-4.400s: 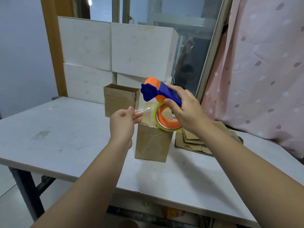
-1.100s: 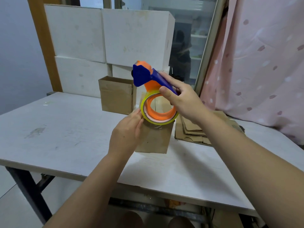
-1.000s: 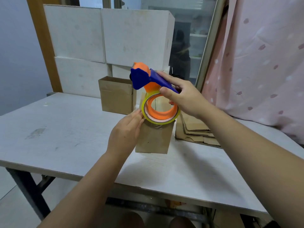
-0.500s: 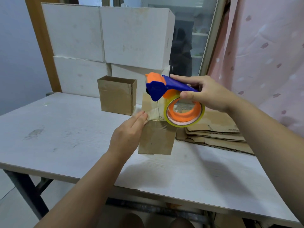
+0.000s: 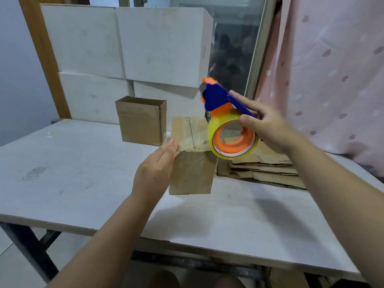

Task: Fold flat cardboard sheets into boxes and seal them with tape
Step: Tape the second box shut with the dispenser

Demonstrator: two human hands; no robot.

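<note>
Box (image 5: 187, 179) upright mid-table (image 5: 83, 173), flaps shut on top, seam running front to back. We read a glossy strip (image 5: 196, 161) over the front top edge and down the near face. How far back along the seam it reaches we cannot tell.

Left hand (image 5: 154, 171): fingers straight, laid flat against the box's left side up by the top edge, holding nothing. Right hand (image 5: 268, 125): curled round the dispenser (image 5: 216, 98) at its blue grip, forefinger stretched along it. The roll (image 5: 223, 120) hangs just above and right of the box's front corner, off the cardboard. Whether tape joins roll to box is not visible.

Our judgement: sealing the top is the step in hand. To do it well we would brace the side with the left palm so the light box does not slide or tip. Then we bring the dispenser low, run it straight down the seam and rub the strip flat over both edges. Risk: a slack pull wrinkles the tape or lifts the box.

Sheets (image 5: 268, 171) stacked flat just right of the box. An open box (image 5: 142, 121) stands behind, apart.
</note>
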